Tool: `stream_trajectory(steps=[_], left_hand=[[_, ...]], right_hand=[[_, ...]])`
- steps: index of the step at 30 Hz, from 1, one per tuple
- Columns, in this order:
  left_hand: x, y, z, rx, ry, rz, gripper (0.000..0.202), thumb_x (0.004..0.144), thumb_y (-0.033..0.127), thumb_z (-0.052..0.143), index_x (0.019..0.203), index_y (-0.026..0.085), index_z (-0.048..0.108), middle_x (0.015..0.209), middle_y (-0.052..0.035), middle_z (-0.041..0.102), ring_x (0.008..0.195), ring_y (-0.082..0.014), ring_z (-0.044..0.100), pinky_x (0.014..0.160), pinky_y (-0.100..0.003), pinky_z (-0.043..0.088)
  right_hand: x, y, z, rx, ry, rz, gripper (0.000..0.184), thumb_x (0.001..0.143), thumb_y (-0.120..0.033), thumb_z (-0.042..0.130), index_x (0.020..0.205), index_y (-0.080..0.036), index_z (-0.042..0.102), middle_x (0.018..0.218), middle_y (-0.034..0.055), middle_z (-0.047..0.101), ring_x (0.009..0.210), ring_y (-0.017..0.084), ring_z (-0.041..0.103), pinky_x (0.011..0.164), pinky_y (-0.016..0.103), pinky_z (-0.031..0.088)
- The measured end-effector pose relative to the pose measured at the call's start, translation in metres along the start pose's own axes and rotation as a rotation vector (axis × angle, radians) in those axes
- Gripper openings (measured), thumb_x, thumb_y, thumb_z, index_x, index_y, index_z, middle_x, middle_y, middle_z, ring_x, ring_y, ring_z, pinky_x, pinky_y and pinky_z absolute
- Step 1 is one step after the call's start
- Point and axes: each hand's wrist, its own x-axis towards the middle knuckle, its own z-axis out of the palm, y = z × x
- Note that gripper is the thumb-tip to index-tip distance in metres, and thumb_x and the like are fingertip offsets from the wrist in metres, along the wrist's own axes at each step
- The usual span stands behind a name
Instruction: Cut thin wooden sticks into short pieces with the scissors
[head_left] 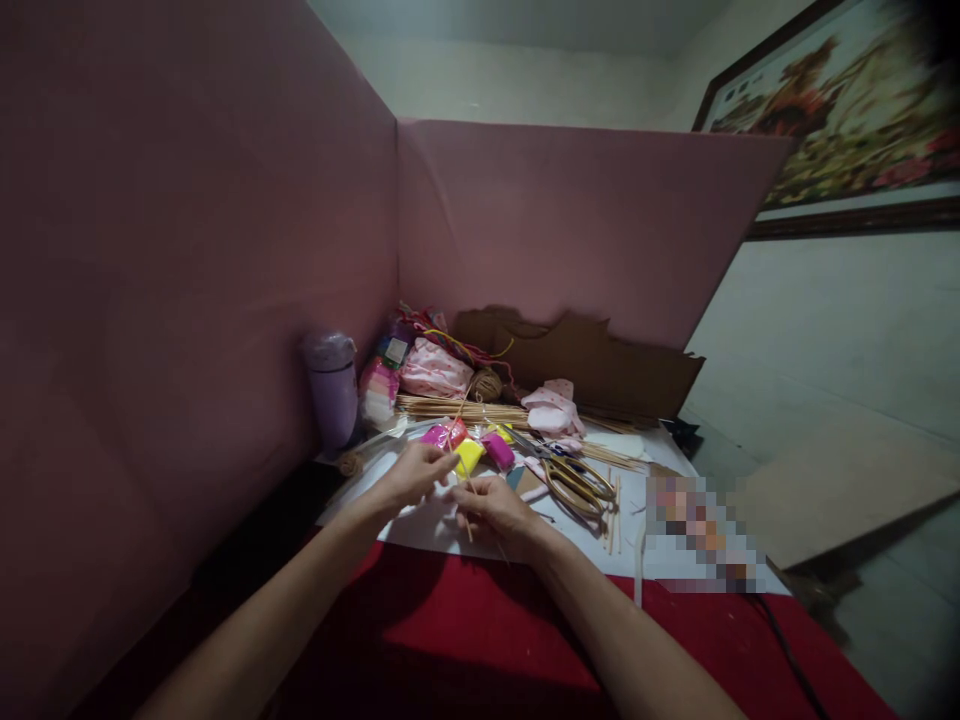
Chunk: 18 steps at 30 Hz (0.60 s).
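My left hand (415, 473) and my right hand (496, 507) meet over a white sheet (420, 528) on the red table (480, 620). Both have their fingers pinched together around thin wooden sticks (466, 498) that poke out between them. Right beyond the fingertips lie small packets of coloured clay: yellow (469, 455), magenta (498, 450) and pink-red (445, 434). Scissors with tan handles (576, 482) lie just right of my right hand.
A lilac cup (332, 388) stands at the left by the pink partition (187, 250). Behind the clay lie a bundle of long sticks (457, 408), a twine ball (486, 384), pink dotted cloth (553, 410) and brown cardboard (600, 365). A black cable (787, 650) runs off right.
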Motion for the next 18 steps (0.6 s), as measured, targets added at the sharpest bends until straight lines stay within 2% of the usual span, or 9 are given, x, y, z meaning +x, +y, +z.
stream_trajectory(steps=[2, 4, 7, 10, 14, 16, 18], left_hand=[[0.003, 0.008, 0.011, -0.246, -0.096, -0.023, 0.036, 0.069, 0.050, 0.058, 0.062, 0.015, 0.054, 0.044, 0.0016, 0.051, 0.032, -0.0071, 0.039, 0.034, -0.019, 0.020], [0.010, 0.012, 0.014, -0.415, -0.112, -0.047, 0.034, 0.062, 0.046, 0.065, 0.061, 0.016, 0.050, 0.041, 0.0036, 0.048, 0.030, -0.0063, 0.038, 0.033, -0.017, 0.016], [0.024, 0.016, 0.008, -0.594, -0.122, -0.009, 0.035, 0.061, 0.042, 0.069, 0.059, 0.017, 0.045, 0.037, 0.0066, 0.043, 0.028, -0.0038, 0.031, 0.032, -0.016, 0.012], [0.037, 0.015, 0.000, -0.674, -0.094, 0.050, 0.035, 0.061, 0.039, 0.071, 0.060, 0.017, 0.044, 0.040, 0.0064, 0.045, 0.029, -0.0023, 0.029, 0.032, -0.016, 0.010], [0.041, 0.003, -0.003, -0.707, -0.025, 0.080, 0.035, 0.062, 0.041, 0.071, 0.062, 0.016, 0.046, 0.043, 0.0055, 0.048, 0.030, -0.0024, 0.031, 0.032, -0.016, 0.014], [0.037, -0.004, -0.003, -0.728, -0.012, 0.084, 0.035, 0.061, 0.041, 0.072, 0.063, 0.016, 0.046, 0.045, 0.0054, 0.049, 0.032, -0.0028, 0.033, 0.032, -0.016, 0.018], [0.033, -0.008, -0.003, -0.739, -0.011, 0.076, 0.035, 0.060, 0.041, 0.072, 0.064, 0.016, 0.047, 0.048, 0.0047, 0.050, 0.034, -0.0031, 0.035, 0.033, -0.016, 0.021]], right_hand=[[-0.001, -0.003, 0.002, -0.008, -0.001, 0.008, 0.041, 0.066, -0.048, 0.071, 0.077, -0.010, 0.061, 0.051, -0.0019, 0.056, 0.034, 0.001, 0.033, 0.036, 0.017, 0.016], [0.000, -0.006, 0.002, 0.014, 0.035, 0.002, 0.042, 0.069, -0.051, 0.067, 0.075, -0.010, 0.059, 0.051, -0.0014, 0.056, 0.033, 0.001, 0.031, 0.034, 0.016, 0.015], [0.004, -0.011, -0.001, 0.094, 0.144, 0.026, 0.042, 0.073, -0.054, 0.061, 0.077, -0.012, 0.056, 0.054, -0.0003, 0.057, 0.033, 0.001, 0.031, 0.033, 0.015, 0.013], [0.008, -0.012, -0.007, 0.146, 0.203, 0.014, 0.035, 0.072, -0.048, 0.061, 0.076, -0.013, 0.053, 0.059, -0.0002, 0.057, 0.036, 0.002, 0.033, 0.034, 0.014, 0.014], [0.011, -0.011, -0.013, 0.130, 0.289, -0.111, 0.034, 0.072, -0.048, 0.059, 0.075, -0.016, 0.050, 0.061, -0.0019, 0.054, 0.039, 0.003, 0.032, 0.036, 0.015, 0.017], [0.011, -0.011, -0.015, -0.022, 0.384, -0.244, 0.030, 0.073, -0.046, 0.058, 0.073, -0.016, 0.051, 0.061, -0.0021, 0.052, 0.042, 0.005, 0.033, 0.038, 0.017, 0.021], [0.010, -0.013, -0.016, -0.288, 0.498, -0.448, 0.023, 0.074, -0.038, 0.059, 0.069, -0.016, 0.055, 0.063, -0.0007, 0.052, 0.050, 0.008, 0.040, 0.045, 0.020, 0.031]])
